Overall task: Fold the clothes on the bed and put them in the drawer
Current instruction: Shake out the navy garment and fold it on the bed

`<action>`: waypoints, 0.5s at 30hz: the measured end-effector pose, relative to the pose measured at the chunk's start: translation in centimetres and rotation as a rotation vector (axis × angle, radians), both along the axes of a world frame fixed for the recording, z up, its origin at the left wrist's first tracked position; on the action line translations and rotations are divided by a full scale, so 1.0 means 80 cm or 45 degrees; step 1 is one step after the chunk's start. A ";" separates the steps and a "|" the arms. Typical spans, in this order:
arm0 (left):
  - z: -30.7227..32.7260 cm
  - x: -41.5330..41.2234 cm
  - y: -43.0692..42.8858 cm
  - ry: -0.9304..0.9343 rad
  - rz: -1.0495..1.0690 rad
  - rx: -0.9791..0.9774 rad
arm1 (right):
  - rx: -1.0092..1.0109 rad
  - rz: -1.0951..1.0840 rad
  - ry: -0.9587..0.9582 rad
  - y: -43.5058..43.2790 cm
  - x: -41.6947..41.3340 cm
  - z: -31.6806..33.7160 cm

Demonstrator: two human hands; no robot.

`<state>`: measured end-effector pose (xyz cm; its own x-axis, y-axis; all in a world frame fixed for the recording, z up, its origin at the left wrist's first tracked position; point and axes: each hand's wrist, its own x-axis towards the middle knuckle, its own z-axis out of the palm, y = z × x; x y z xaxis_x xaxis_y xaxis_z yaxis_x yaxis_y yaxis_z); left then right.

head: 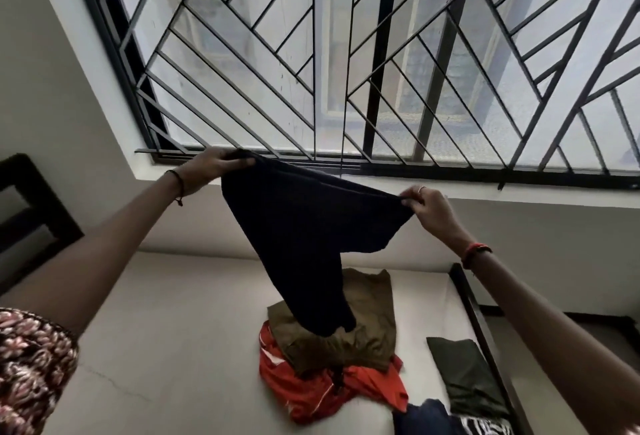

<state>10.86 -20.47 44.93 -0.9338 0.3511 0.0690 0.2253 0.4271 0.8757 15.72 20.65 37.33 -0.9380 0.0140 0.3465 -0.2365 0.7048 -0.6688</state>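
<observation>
dark garment [304, 226] is hanging in the air over the bed [173, 330]; you are holding it up by its top edge so that it is dropping straight, i judge, ready for the first fold. your left hand [221, 162] is gripping one end of that edge with fingers curled over the cloth. your right hand [427, 207] is pinching the other end between thumb and fingertips. its lower end is dangling at the olive garment [349, 330], touching or just above, i cannot tell. the olive one is lying on the orange garment [311, 393].

counting: one piece is in your two hands and five are lying on the bed, those two plus a dark green piece [464, 372] looking folded, a navy piece [426, 417] and a striped piece [488, 427]. no drawer is showing.
</observation>
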 end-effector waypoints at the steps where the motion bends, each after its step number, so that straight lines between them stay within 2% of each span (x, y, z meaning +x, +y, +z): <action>1: -0.005 0.006 -0.010 -0.010 0.002 -0.016 | 0.035 -0.032 0.056 -0.007 -0.002 -0.002; 4: -0.012 0.018 -0.030 0.017 0.041 -0.065 | 0.141 -0.170 0.227 -0.026 -0.008 -0.002; 8: -0.002 0.032 -0.058 0.058 0.045 -0.105 | 0.042 -0.113 0.279 -0.069 -0.011 0.011; 11: 0.015 0.039 -0.096 -0.097 -0.049 -0.056 | -0.369 0.017 0.085 -0.110 -0.007 0.029; 15: 0.018 0.030 -0.155 -0.307 -0.080 0.228 | -0.945 0.198 -0.179 -0.152 -0.011 0.041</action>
<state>13.26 -32.90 46.35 -0.9076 0.4109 -0.0861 0.0227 0.2528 0.9672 14.85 8.46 40.60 -0.9826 0.0607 0.1754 -0.1742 0.0251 -0.9844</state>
